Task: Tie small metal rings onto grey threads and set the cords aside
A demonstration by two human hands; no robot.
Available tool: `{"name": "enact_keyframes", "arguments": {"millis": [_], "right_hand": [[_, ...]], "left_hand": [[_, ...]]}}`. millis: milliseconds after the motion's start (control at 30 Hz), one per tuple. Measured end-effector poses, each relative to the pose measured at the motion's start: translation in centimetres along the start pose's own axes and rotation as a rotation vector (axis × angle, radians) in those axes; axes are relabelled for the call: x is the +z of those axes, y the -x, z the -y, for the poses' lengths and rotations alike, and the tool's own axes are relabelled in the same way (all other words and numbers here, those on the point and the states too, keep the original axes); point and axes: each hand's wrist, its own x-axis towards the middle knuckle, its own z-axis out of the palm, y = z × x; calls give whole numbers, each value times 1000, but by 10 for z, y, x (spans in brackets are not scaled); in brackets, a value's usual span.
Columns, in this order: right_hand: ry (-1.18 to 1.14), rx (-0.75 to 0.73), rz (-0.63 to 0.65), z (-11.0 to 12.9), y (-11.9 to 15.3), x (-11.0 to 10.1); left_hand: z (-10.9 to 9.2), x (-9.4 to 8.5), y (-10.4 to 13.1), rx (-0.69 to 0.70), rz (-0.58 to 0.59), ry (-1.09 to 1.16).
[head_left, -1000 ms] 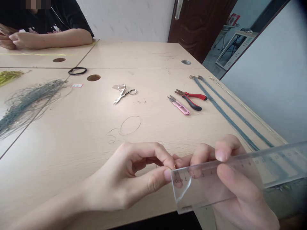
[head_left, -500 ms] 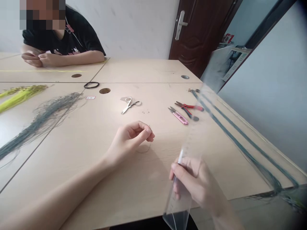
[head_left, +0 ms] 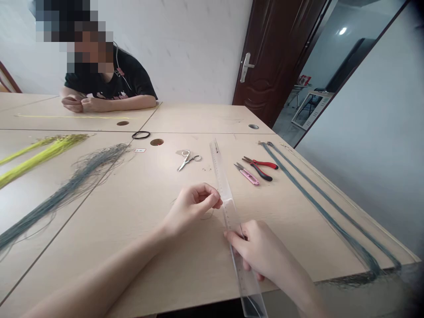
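Gripping ruler [head_left: 219, 172] in right hand [head_left: 255, 242], near its close end, with thumb on top and fingers showing through from beneath. Extending away over table [head_left: 185, 274] from that grip, past fingertips of left hand [head_left: 195, 205], with close end out beyond the table edge. Cannot tell whether far end touches the surface.

Holding left hand just left of ruler's middle, farther from the edge than right; pinching fine thread [head_left: 208, 217] at fingertips, with a thin curve of it visible below. Cannot tell whether fingertips touch ruler. Hands apart.

Noted left of ruler's far half: scissors [head_left: 188, 160]. To its right: snips [head_left: 248, 176] just beside pliers [head_left: 255, 164]; farther right, blue-grey strands [head_left: 308, 193]. Well left of hands: grey bundle [head_left: 66, 193], yellow bundles [head_left: 56, 148]. Across table: person [head_left: 136, 76] in black top.
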Motion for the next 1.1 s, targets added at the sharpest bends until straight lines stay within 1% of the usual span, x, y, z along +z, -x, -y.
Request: {"name": "enact_keyframes", "arguments": {"millis": [133,200,267,367,433,467,533,600,667,767,833,967,1100], "right_hand": [[54,-13,-20,-1,0,2],[118,-51,-51,-1,1,3],[271,-91,-151,-1,3,1],[517,-62,-359,1,8,-7],[512,-84,-465,5,11,-14],[460,-130,-487,8,12,-17],[316,-234,-479,13,13,-20],[188,-288,-394,18,11,-20],[101,-296,-316,21,9,-18],[27,-290,-280,23,6,-14],[0,-287,-275,22,6,-12],[-60,-285,-255,17,2,-9],[-263,-314,-280,16,-1,-10]], "left_hand": [[-2,2,1,16,20,-10],[-2,2,1,28,18,-18],[-2,2,1,42,13,-27],[-1,2,0,70,21,-61],[0,3,1,105,25,-133],[1,4,2,132,20,-191],[3,6,4,187,22,-325],[5,8,7,227,50,-442],[6,9,9,265,85,-511],[8,9,10,334,93,-579],[9,9,10,351,86,-599],[9,9,10,310,84,-561],[6,9,11,294,102,-541]]}}
